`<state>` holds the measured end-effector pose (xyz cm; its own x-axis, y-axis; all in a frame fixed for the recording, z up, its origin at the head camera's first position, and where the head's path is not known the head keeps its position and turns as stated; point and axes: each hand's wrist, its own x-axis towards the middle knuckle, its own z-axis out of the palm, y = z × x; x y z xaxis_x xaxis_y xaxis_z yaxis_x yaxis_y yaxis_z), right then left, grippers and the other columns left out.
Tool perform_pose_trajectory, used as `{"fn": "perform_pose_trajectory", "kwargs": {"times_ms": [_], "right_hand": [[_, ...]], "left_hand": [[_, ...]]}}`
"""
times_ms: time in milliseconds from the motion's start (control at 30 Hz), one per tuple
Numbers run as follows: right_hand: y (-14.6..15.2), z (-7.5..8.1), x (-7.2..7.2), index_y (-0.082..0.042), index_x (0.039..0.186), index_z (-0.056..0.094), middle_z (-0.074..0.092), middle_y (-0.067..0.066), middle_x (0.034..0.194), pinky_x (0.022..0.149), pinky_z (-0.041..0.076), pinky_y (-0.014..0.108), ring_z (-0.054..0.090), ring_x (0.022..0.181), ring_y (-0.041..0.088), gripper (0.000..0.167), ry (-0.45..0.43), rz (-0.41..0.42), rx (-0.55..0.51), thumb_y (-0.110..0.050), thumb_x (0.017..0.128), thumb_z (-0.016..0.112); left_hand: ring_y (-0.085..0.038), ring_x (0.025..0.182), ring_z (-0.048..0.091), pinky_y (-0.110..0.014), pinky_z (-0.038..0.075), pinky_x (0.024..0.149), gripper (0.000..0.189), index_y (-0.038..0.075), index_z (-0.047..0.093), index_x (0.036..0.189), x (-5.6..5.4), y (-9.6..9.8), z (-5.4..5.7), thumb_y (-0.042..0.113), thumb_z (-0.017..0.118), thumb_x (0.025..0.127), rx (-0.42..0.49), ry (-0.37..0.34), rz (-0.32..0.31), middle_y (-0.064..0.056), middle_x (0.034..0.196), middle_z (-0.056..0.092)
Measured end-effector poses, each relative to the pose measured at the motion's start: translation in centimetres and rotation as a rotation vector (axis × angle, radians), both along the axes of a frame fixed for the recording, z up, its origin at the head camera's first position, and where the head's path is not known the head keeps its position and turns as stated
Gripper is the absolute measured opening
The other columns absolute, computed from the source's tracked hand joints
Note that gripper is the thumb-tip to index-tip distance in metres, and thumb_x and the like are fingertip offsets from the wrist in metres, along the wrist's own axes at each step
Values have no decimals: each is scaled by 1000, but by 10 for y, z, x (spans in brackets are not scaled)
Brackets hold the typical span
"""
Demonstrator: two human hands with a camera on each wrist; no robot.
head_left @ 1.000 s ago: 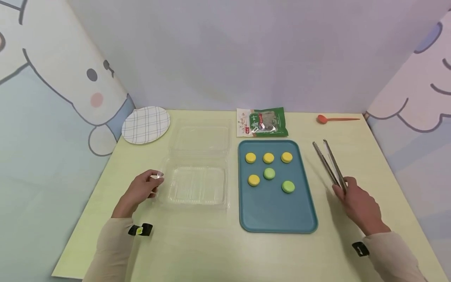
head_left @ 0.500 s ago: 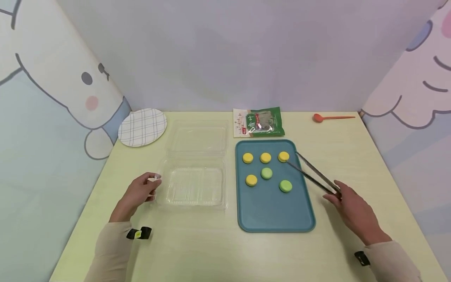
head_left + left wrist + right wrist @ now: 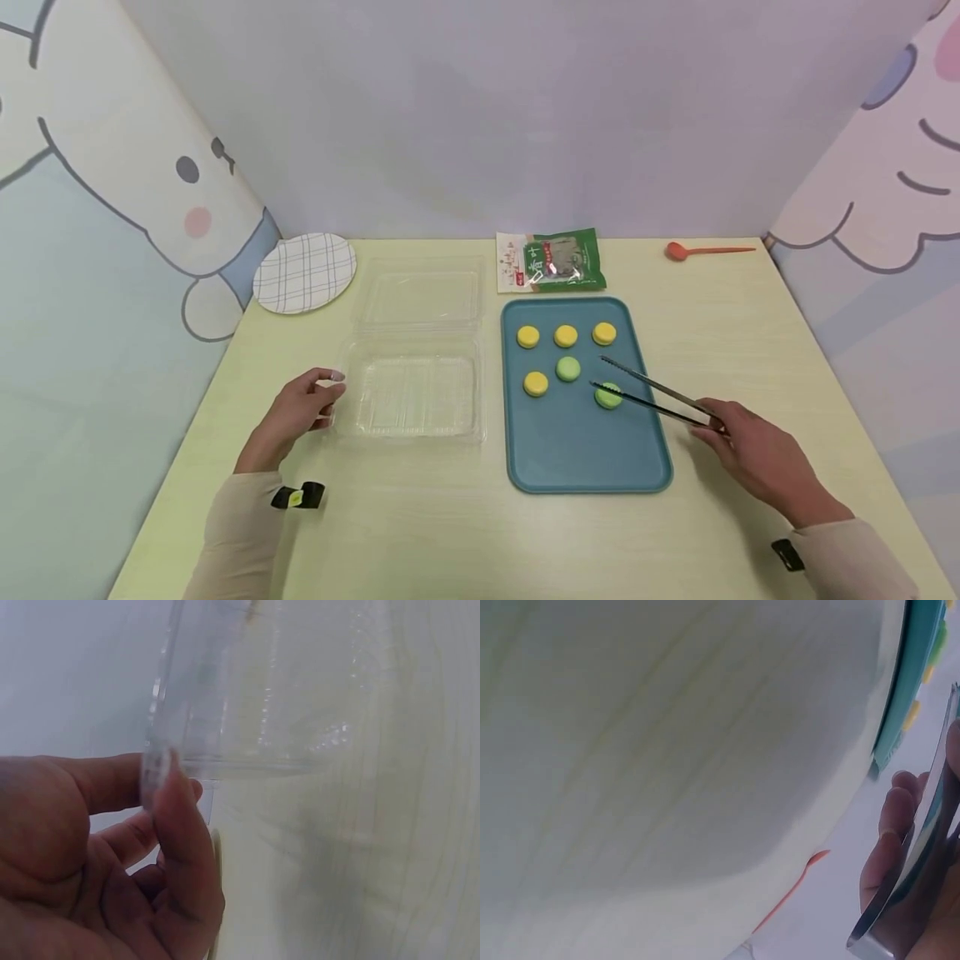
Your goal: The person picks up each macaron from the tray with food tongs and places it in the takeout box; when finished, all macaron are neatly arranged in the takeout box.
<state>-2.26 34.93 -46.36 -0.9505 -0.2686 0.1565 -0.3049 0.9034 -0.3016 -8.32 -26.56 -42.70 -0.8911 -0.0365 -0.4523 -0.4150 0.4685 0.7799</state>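
Yellow macarons (image 3: 566,336): quantity four; green macarons (image 3: 567,369): quantity two — six macarons in total, on one tray (image 3: 570,450). Tongs (image 3: 652,383): one pair, with two arms. Clear plastic container (image 3: 416,396): one unit, formed of two halves. Checked plate (image 3: 304,273): one. Printed packet (image 3: 551,261): one. Red spoon (image 3: 677,252): one. Table (image 3: 420,517): one. Walls (image 3: 525,117): three in view. Left hand (image 3: 296,410): one; right hand (image 3: 765,454): one — two hands in total. Dark wrist fittings (image 3: 312,495): two, one at each wrist. Light sleeves (image 3: 240,533): two.

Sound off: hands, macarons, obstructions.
Left hand pinching clear container. Right hand holding tongs, arms spread over tray. Six macarons on tray; tongs crossing nearer green one in head view, contact unclear. No obstruction seen.
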Motion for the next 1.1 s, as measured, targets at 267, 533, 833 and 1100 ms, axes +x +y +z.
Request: {"fn": "perform_pose_trajectory", "kwargs": {"times_ms": [267,533,833,1100], "right_hand": [[5,-4,4,-11,117,59,63,-7,87,52,44,35,57,70,10,39,18,51,42,-20,86,81],[10,-5,7,-15,114,57,59,-11,85,53,44,35,55,68,7,41,24,73,72,-20,83,83],[13,-7,6,-16,113,56,58,-12,82,50,41,33,49,63,2,46,81,101,88,-16,78,85],[13,-8,6,-15,113,57,61,-10,83,49,41,33,50,63,3,44,90,103,83,-19,79,85]], "left_hand": [[-16,74,54,-29,52,65,40,0,49,136,0,0,0,26,55,105,-1,-1,2,-9,88,53],[-16,75,54,-29,52,66,40,1,50,136,0,-1,-2,26,55,106,-14,-3,1,-6,86,53],[-17,74,55,-30,52,66,39,1,50,136,0,0,-3,25,55,106,-14,1,0,-8,86,53],[-17,72,55,-29,52,66,39,1,50,136,1,0,0,25,55,106,-6,4,5,-11,87,55]]}}
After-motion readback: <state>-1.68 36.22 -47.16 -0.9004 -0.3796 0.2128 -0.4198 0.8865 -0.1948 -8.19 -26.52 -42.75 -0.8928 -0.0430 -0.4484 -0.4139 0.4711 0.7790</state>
